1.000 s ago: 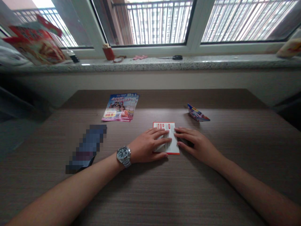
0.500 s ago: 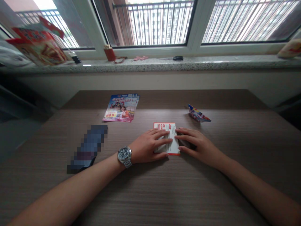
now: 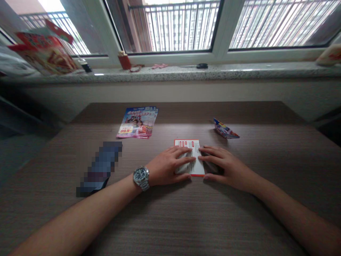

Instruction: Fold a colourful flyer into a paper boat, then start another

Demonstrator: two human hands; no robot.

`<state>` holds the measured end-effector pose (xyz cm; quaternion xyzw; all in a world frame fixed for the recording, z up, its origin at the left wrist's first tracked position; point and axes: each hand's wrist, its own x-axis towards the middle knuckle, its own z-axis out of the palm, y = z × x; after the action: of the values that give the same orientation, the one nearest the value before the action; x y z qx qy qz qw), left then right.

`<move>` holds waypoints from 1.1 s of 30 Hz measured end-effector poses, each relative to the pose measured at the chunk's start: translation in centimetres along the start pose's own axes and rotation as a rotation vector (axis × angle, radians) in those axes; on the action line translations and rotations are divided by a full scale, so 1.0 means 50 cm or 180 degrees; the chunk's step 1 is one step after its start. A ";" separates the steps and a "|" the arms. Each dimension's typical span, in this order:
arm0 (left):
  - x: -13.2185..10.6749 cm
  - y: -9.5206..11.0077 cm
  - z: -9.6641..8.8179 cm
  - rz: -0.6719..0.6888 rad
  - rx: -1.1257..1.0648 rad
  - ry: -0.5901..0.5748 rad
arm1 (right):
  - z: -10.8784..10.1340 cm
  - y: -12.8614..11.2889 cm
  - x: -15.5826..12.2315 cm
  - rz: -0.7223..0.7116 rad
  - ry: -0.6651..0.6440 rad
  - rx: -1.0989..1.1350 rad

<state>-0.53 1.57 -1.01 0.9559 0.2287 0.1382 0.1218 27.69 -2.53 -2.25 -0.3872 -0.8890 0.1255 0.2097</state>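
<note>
A white printed paper (image 3: 197,166) with red edges lies flat on the brown table, its left part covered by my left hand (image 3: 170,163). That hand rests on the sheet with its fingers spread, a metal watch (image 3: 141,175) on its wrist. From the other side, my right hand (image 3: 226,165) touches the paper's right edge with its fingertips, fingers apart. Beyond it stands a folded paper boat (image 3: 225,129) with colourful print. A stack of colourful flyers (image 3: 138,122) lies farther back on the left.
Left of my left forearm lies a dark object (image 3: 99,169) blurred by pixelation. The stone window sill (image 3: 165,74) behind the table carries a red container (image 3: 124,61), scissors (image 3: 201,66) and a red food bag (image 3: 48,53).
My right thumb has slid slightly toward me, near the paper's lower right corner. The left hand and the paper have stayed almost in place.
</note>
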 end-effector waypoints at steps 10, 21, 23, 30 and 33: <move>0.001 0.000 -0.002 0.0032 -0.0076 0.0046 | -0.001 0.002 -0.001 -0.0024 -0.0014 -0.0076; 0.002 0.001 -0.001 0.0044 -0.0067 0.0063 | -0.002 0.008 -0.004 -0.0077 -0.0061 -0.0061; 0.002 0.000 -0.002 0.0045 -0.0083 0.0051 | -0.001 0.007 -0.004 -0.0089 -0.0062 -0.0089; 0.003 0.000 -0.007 0.0053 -0.0087 0.0021 | 0.002 0.006 0.001 -0.0242 0.0084 -0.0111; 0.003 0.001 -0.008 0.0059 -0.0103 0.0022 | 0.002 0.008 0.003 -0.0341 0.0097 -0.0118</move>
<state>-0.52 1.65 -0.59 0.9554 0.2180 0.1464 0.1352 27.80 -2.18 -2.48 -0.3448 -0.9073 0.0918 0.2225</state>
